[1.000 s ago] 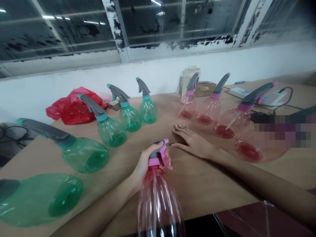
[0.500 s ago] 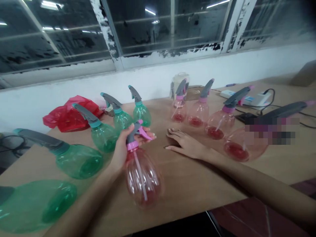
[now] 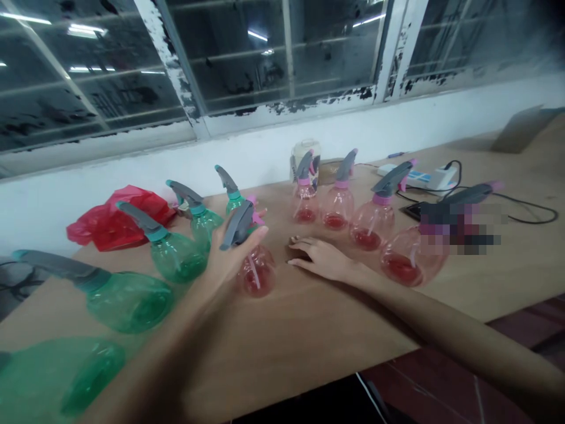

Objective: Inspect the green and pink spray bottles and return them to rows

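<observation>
My left hand is wrapped around the neck of a pink spray bottle with a grey and pink trigger head. The bottle is upright near the middle of the table, and my fingers partly hide its upper body. Resting on the tabletop to its right is my right hand, palm down, fingers stretched out and holding nothing. Beyond my right hand stand several more pink spray bottles, the closest being a large-looking one. Left of my left hand is a row of green spray bottles, among them one beside my wrist.
A crumpled red plastic bag lies at the back left of the wooden table. At the back right are a white power strip with black cables and a cardboard box. A pale container stands by the wall.
My left hand has moved the pink spray bottle away from me, and its head has turned so the grey back faces me. My right hand stays flat. The view has shifted slightly.
</observation>
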`<action>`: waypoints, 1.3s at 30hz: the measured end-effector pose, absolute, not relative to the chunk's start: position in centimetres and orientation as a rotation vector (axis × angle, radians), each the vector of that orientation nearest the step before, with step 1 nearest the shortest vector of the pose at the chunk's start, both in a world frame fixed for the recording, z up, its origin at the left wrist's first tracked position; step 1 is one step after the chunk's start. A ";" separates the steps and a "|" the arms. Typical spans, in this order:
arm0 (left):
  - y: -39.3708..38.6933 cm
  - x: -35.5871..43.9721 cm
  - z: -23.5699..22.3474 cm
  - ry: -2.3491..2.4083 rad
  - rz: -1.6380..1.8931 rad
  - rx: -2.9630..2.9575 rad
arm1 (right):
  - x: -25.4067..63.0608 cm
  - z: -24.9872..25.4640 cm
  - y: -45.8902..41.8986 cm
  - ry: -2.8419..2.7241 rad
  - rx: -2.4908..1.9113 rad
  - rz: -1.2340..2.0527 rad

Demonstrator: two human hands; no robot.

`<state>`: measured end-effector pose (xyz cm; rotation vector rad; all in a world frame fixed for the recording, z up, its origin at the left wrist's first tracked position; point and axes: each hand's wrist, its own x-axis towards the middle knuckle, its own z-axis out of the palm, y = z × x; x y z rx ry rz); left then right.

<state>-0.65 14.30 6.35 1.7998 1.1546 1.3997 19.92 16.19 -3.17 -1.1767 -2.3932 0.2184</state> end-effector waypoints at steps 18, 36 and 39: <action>10.4 -3.4 2.5 1.777 1.026 2.281 | 19.9 -2.7 15.8 -2.360 -1.263 0.203; 21.4 2.8 1.5 1.766 1.170 2.366 | 20.1 -1.7 15.9 -2.055 -1.617 0.185; 22.9 3.7 1.4 1.801 1.190 2.352 | 20.0 -1.8 16.0 -2.056 -1.632 0.182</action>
